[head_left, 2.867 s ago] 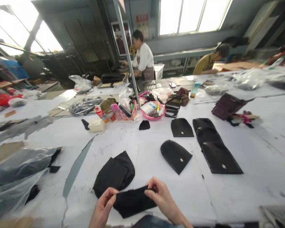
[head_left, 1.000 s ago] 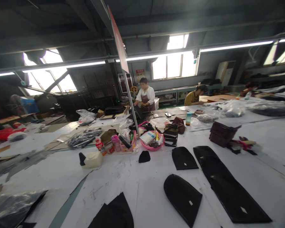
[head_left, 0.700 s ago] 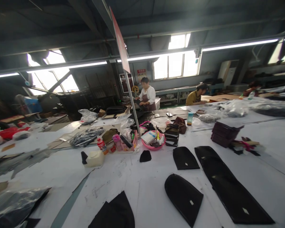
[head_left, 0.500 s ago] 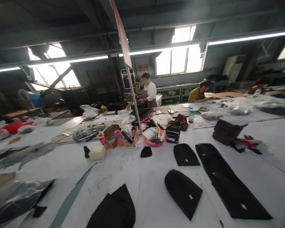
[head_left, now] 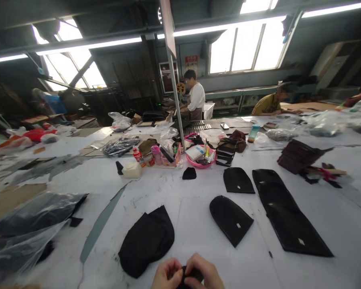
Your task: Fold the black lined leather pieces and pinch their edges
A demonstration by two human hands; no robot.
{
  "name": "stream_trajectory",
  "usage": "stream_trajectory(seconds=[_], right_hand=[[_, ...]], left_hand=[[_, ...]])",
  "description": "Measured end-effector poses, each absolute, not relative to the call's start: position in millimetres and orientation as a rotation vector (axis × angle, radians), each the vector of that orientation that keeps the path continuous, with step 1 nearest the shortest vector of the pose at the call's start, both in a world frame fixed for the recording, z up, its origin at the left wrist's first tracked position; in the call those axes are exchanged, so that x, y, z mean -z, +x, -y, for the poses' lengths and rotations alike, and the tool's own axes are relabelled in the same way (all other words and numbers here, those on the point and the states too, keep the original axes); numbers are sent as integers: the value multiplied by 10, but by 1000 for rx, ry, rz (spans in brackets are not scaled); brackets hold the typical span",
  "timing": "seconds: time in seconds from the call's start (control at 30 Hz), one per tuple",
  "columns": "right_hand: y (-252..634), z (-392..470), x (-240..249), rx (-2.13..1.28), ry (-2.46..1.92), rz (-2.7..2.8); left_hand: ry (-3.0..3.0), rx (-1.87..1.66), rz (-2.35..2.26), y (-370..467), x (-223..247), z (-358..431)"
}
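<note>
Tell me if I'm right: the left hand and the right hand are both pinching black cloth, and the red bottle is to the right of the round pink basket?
Not quite: the red bottle is to the left of the round pink basket, as the head view shows. The left hand and the right hand are both pinching black cloth.

"What sort of place is this?"
"A workshop: shaped black panels (head_left: 291, 214) and plastic-wrapped bundles (head_left: 39, 212) lie on the long bench (head_left: 198, 228)."
"And beyond the bench?"
"A person (head_left: 197, 97) in an apron (head_left: 195, 114), and tube lights (head_left: 88, 46)."
</note>
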State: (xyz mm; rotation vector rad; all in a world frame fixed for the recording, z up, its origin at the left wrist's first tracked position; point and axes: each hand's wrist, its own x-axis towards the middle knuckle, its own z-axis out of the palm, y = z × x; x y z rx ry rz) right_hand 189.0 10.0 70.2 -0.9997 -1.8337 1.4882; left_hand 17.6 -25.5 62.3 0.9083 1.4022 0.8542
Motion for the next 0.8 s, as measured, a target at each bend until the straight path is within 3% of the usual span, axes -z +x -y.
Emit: stream_trajectory(seconds=[0.4,0.8], right_hand=[[1985,-69,-1016,-1967,-1094,1328],[1917,-72,-959,-1921,-1132,1388]], left_hand=[[925,-803,-1440,296,-1013,443],[999,-813,-1468,328,-1032,441]])
